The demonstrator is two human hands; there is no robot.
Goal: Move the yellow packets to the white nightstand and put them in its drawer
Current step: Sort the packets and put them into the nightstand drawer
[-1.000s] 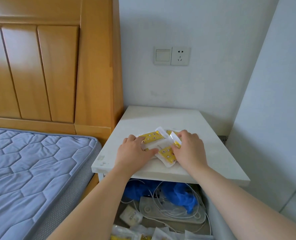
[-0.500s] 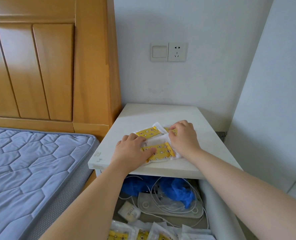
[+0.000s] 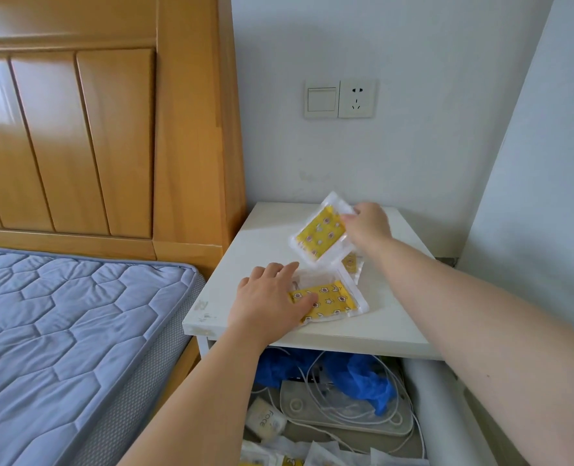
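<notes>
Aloft: yellow packet (image 3: 319, 238), corner pinched in the right hand (image 3: 368, 225) grip, clear of the white nightstand (image 3: 396, 317) counter. Flat at 7 o'clock of it: second packet (image 3: 332, 302), pressed under the left hand (image 3: 269, 297), fingers straight. Best stacked together, then lowered into the drawer (image 3: 427, 398) at 6 o'clock, clear of its cables (image 3: 316, 375).

Nightstand (image 3: 393, 317) stands right of mattress (image 3: 60, 331), against the far wall; headboard (image 3: 77, 129) far left. Switch and socket (image 3: 339, 99) on the wall above the nightstand. On the top, near edge: packet 1 (image 3: 332, 301) lies flat, left hand (image 3: 269, 301) resting on its left part. Farther right, right hand (image 3: 368, 223) pinches packet 2 (image 3: 319, 235), tilted above the top. Packet 3 (image 3: 350, 263) lies partly beneath packet 2. Drawer (image 3: 427, 398) pulled out below, nearer: cables (image 3: 316, 381) inside, more packets (image 3: 316, 455) at its near end.
</notes>
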